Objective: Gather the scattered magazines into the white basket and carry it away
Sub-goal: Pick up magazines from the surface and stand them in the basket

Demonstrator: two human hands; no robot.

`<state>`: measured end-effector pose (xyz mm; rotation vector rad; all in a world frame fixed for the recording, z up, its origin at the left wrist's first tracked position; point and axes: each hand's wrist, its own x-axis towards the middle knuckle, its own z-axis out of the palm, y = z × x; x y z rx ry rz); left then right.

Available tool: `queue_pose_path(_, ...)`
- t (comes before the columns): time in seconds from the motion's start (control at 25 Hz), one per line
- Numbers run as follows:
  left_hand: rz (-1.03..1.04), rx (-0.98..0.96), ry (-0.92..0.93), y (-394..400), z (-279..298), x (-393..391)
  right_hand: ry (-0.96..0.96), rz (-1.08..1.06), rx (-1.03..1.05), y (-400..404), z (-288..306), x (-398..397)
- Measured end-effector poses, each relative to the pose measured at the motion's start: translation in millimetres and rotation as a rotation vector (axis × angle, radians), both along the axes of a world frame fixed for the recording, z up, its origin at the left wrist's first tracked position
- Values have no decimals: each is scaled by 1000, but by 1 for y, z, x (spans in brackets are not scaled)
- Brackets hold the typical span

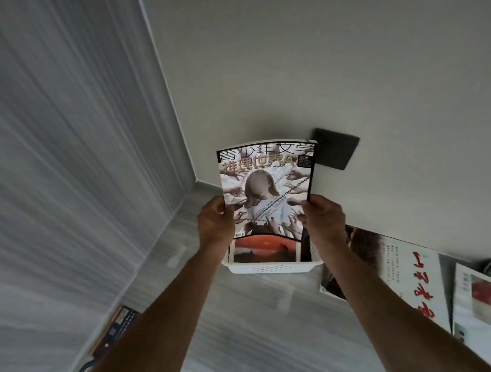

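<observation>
White basket [273, 268] holds one magazine [264, 250]; two hands grip another [267, 184]

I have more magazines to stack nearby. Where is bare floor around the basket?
Bare floor lies left of the white basket toward the striped wall, and in front of it between the two forearms. Right is crowded: a red-lettered magazine and another magazine lie along the wall.

bare floor [248, 331] before the basket [273, 268]; magazines [414, 284] rightward

Basket [273, 268] interior behind held magazine [268, 190]
</observation>
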<state>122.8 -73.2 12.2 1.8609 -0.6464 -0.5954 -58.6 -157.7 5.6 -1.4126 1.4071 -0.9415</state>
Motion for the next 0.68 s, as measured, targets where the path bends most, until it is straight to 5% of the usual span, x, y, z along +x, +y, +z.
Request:
queue_pose_path(0.12, -118, 124, 78, 3, -26, -12, 138, 10, 126, 5, -22, -10)
queue_pose_path(0.28, -135, 159, -72, 41, -42, -66, 295, 38, 143, 64, -23, -67)
queue_pose_path(0.4, -234, 209, 128, 90, -54, -147, 292, -54, 165, 149, -50, -162)
queue_pose_path(0.48, -334, 306, 289, 118, -63, -209, 462, -111, 178, 202, -70, -233)
queue_pose_path(0.68, -629, 651, 184, 142, -91, -325, 848, -296, 302, 265, -102, -380)
